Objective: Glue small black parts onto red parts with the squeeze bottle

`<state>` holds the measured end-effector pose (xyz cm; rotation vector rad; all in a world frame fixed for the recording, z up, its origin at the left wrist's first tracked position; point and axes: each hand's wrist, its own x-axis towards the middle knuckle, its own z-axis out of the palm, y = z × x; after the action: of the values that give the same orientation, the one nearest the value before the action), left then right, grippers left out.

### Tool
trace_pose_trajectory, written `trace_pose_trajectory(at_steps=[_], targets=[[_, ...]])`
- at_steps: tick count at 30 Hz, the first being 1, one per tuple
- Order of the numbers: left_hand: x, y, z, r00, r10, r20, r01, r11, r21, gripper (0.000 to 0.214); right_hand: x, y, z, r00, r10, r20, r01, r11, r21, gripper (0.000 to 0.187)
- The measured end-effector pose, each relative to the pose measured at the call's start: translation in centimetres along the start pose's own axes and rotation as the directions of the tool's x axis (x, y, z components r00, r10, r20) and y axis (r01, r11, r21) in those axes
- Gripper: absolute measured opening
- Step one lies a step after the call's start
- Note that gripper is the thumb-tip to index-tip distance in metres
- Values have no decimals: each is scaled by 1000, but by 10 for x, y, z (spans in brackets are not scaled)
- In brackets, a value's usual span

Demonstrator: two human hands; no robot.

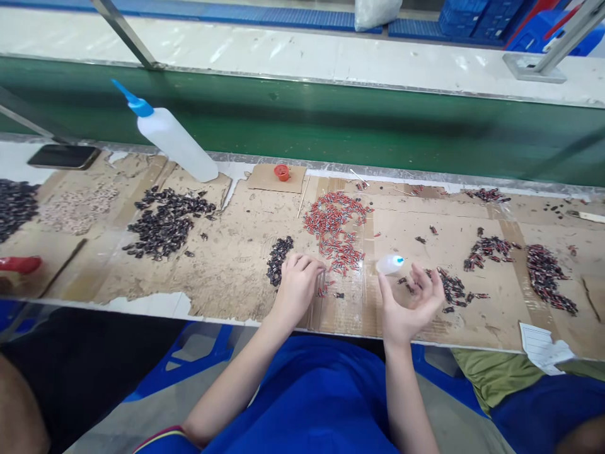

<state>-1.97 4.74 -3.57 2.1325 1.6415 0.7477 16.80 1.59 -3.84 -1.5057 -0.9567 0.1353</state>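
Observation:
My left hand (299,282) is over the cardboard, its fingers bent together and pointing down between a small heap of black parts (278,257) and a few red-and-black pieces (324,290). What its fingertips hold, if anything, is hidden. Beyond it spreads a pile of small red pieces (336,221). My right hand (412,306) has thumb and fingers spread apart, palm turned inward. Just past the thumb tip is a small white squeeze bottle (389,264) with a blue tip; whether the thumb touches it, I cannot tell. Assembled black-and-red pieces (451,287) lie beside the right fingers.
A large white bottle (177,144) with a blue nozzle stands tilted-looking at the back left. Near it are a black heap (167,222), pale parts (78,209) and a phone (63,156). A red cap (282,172) sits behind. Further piles (548,277) lie right. A green belt (302,120) runs behind.

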Motion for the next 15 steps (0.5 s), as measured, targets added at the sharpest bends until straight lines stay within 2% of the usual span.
trace_pose_trajectory(at_steps=[1, 2, 3, 5, 7, 8, 10, 12, 13, 15], targets=[[-1, 2, -1, 1000, 7, 7, -7, 999, -45, 22, -4, -2, -2, 997, -66, -46, 65, 998, -14, 65], [-2, 6, -2, 999, 27, 21, -24, 993, -114, 23, -8, -5, -4, 991, -131, -40, 130, 991, -15, 53], [-4, 10, -3, 998, 56, 39, -47, 978, -205, 23, -12, -7, -5, 983, -183, 28, 182, 983, 7, 41], [-7, 21, -3, 991, 119, 67, -83, 912, -401, 22, -18, -10, -5, 935, -213, 282, 191, 976, 103, 21], [-10, 32, -1, 991, 115, 67, -63, 847, -528, 22, -22, -12, -4, 866, -135, 481, 56, 983, 175, 8], [-12, 35, 1, 995, 75, 66, -26, 829, -558, 21, -23, -12, -3, 849, -73, 524, -32, 982, 188, 6], [-14, 39, 4, 996, -35, 78, 75, 802, -592, 19, -24, -12, -2, 836, 42, 547, -176, 965, 194, 9], [-17, 37, 7, 988, -99, 116, 149, 773, -617, 18, -23, -10, -1, 814, 111, 570, -259, 948, 185, 12], [-18, 34, 7, 987, -94, 131, 155, 779, -607, 18, -23, -9, -2, 800, 135, 584, -284, 943, 171, 13], [-20, 28, 8, 990, -41, 137, 105, 857, -504, 17, -23, -7, -4, 782, 193, 592, -322, 939, 120, 15]])
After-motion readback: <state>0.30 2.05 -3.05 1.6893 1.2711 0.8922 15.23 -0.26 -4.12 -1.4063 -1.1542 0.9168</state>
